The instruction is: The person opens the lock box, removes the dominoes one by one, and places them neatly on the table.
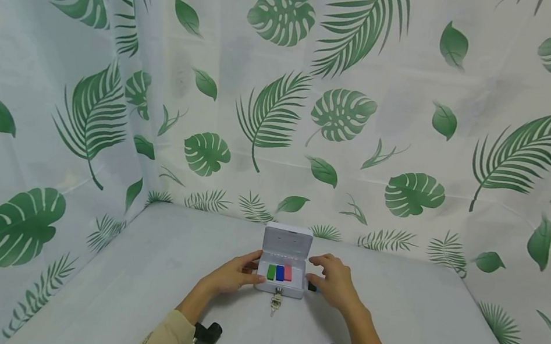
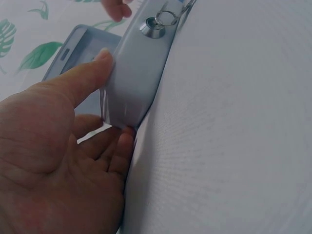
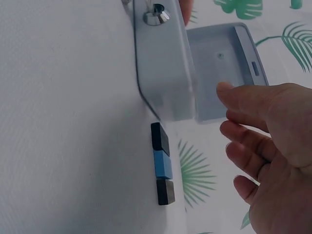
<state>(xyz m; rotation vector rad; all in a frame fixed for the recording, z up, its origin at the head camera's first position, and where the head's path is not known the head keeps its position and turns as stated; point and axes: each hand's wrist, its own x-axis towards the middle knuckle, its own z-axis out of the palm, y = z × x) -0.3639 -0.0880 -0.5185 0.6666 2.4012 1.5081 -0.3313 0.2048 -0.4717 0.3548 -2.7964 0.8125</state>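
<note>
A small white metal cash box (image 1: 263, 289) stands on the table with its lid (image 1: 287, 240) raised. Green (image 1: 271, 272), blue (image 1: 280, 273) and pink (image 1: 288, 273) blocks lie side by side inside it. Keys (image 1: 275, 302) hang from the front lock (image 2: 152, 28). My left hand (image 1: 232, 273) holds the box's left side, thumb at the top edge and fingers low along the side wall. Beside the right wall, my right hand (image 1: 337, 282) hovers with loosely bent fingers and nothing between them. Under it, a black-and-blue block piece (image 3: 163, 165) lies on the table.
The white-covered table (image 1: 131, 293) meets a leaf-printed curtain (image 1: 274, 107) at the back and both sides. Black wrist-worn devices (image 1: 208, 333) sit on both forearms, near the beige sleeves (image 1: 167, 339).
</note>
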